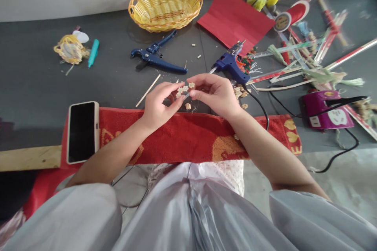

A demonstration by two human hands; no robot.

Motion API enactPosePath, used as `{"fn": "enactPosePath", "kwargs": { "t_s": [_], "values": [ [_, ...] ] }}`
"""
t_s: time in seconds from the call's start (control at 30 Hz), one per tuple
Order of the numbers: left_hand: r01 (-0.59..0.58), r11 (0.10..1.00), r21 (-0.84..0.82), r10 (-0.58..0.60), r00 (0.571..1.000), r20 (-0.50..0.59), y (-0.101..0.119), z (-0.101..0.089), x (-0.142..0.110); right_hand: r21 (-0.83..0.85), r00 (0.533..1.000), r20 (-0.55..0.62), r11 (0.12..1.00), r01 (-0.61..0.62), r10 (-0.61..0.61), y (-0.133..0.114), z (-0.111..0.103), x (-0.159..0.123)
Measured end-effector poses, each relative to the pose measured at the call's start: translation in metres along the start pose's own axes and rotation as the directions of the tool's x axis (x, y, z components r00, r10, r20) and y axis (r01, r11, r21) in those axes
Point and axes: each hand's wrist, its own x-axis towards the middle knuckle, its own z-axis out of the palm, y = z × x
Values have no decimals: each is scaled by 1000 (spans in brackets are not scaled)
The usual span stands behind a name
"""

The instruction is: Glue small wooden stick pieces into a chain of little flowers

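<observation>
Over the near edge of the table, my left hand (161,104) pinches a small cluster of cream flower-shaped pieces (182,91) between thumb and fingers. My right hand (216,93) comes in from the other side, its fingertips closed on a single cream flower-shaped piece (191,85) at the cluster's right end. Whether that piece touches the cluster, I cannot tell. A loose piece of the same kind (188,106) lies on the table just below my fingers. More loose pieces (240,92) lie partly hidden behind my right hand. A blue glue gun (231,66) rests just beyond that hand.
A red towel (179,137) covers the front edge, with a phone (83,132) at its left. Blue cutters (159,60), a yellow basket (166,8) and red paper (235,19) lie farther back. Wrapped sticks, a thread spool (291,15) and a purple power socket (326,110) crowd the right.
</observation>
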Motion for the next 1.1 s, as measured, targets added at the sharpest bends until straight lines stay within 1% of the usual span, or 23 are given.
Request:
{"fn": "enactPosePath", "kwargs": {
  "t_s": [0.2,0.3,0.5,0.73,0.87,0.97,1.1],
  "values": [
    [17,1000,-5,-16,1000,16,-1,-1,-1,-10,1000,6,1000,-4,4,-1,0,-1],
    [7,1000,-22,-7,1000,6,-1,0,-1,-13,1000,-7,1000,-17,17,-2,0,-1],
    [-13,999,-32,12,1000,-15,-1,1,-1,-46,1000,-16,999,-1,1,-3,1,-2],
    [99,993,-63,-98,995,12,0,0,-1,-112,998,-58,994,2,-9,-5,2,-3],
    [143,988,-61,-142,989,34,0,0,-2,-166,999,-48,986,7,-15,-6,2,-4],
    [159,986,-55,-156,987,43,0,1,-2,-205,999,-39,979,19,-28,-5,2,-4],
    [144,988,-54,-141,989,46,0,0,-1,-198,998,-36,980,37,-45,-4,3,-4]
  ]
}}
